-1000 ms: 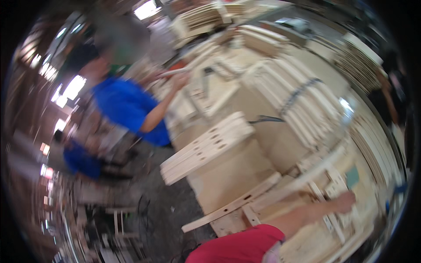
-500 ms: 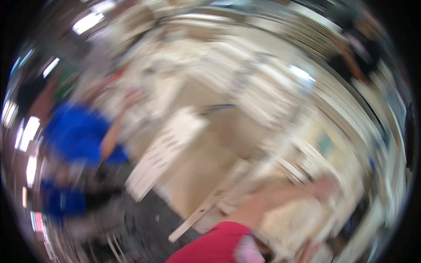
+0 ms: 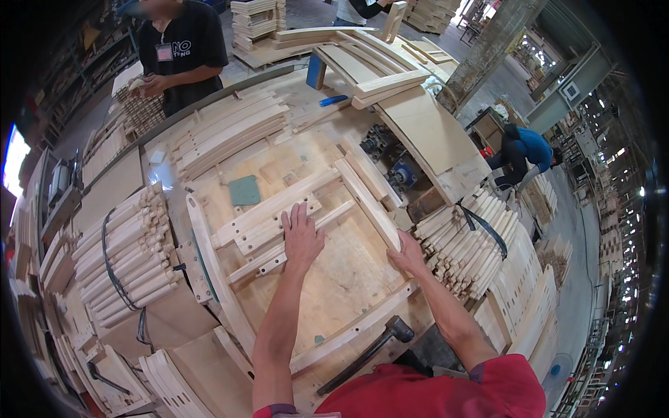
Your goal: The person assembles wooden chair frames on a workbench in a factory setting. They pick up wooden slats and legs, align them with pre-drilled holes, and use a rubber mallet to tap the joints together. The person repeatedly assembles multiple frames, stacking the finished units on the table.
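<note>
My left hand [image 3: 304, 237] lies on a pale wooden rail with dark holes [image 3: 259, 235], its fingers stretched over the wood. My right hand [image 3: 408, 253] is closed round the near end of a long wooden bar [image 3: 369, 202] that slants away to the far left. Between my arms, more bars lie in a rough frame on the wooden worktop [image 3: 341, 272]: a curved bar [image 3: 221, 279] at the left and a straight one [image 3: 355, 324] along the near side. A black-headed hammer [image 3: 398, 329] rests just in front of me, its dark handle pointing left.
Strapped bundles of wooden sticks stand at the left [image 3: 125, 258] and right [image 3: 467, 244]. Stacked slats [image 3: 233, 132] and a green pad [image 3: 244, 190] lie beyond the frame. A person in black [image 3: 182, 49] stands far left; another in blue [image 3: 526, 150] bends over at the right.
My view has swung round from a heavily blurred one. One bare forearm reached out right then; now both hands are on the wooden pieces before me.
</note>
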Demonstrator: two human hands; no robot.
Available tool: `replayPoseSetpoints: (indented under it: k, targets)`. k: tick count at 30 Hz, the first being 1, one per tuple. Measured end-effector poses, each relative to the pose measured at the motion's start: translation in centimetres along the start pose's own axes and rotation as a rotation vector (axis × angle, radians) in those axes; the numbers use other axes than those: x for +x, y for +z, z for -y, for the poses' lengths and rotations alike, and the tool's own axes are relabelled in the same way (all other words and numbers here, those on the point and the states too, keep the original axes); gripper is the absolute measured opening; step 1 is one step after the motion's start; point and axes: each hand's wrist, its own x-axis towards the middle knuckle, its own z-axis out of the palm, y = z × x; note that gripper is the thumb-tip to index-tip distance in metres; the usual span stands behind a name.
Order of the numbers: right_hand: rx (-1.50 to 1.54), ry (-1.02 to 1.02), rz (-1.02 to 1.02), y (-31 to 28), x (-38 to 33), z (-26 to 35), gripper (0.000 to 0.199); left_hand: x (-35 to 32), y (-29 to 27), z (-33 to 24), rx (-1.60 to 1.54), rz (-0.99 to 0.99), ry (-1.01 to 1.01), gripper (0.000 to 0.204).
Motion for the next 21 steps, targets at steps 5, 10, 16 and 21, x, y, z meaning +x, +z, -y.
replayPoseSetpoints:
  k: [5,10,16,21]
  targets:
    - [-0.047,0.044,-0.012,1.9,0.4,-0.4,0.056,-0.1,0.2,2.1,-0.060,-0.149,0.046,0.034]
    - [-0.038,0.049,0.025,0.4,-0.2,-1.6,0.059,0.1,-0.6,-0.2,-0.070,0.000,-0.018,0.042]
    - [0.057,0.011,0.049,1.5,0.2,-0.2,0.058,-0.2,-1.5,0.9,-0.031,-0.012,-0.025,0.043]
    - [-0.005,0.005,0.067,0.4,0.2,-1.2,0.059,0.3,-0.4,0.0,-0.054,-0.023,-0.011,0.035]
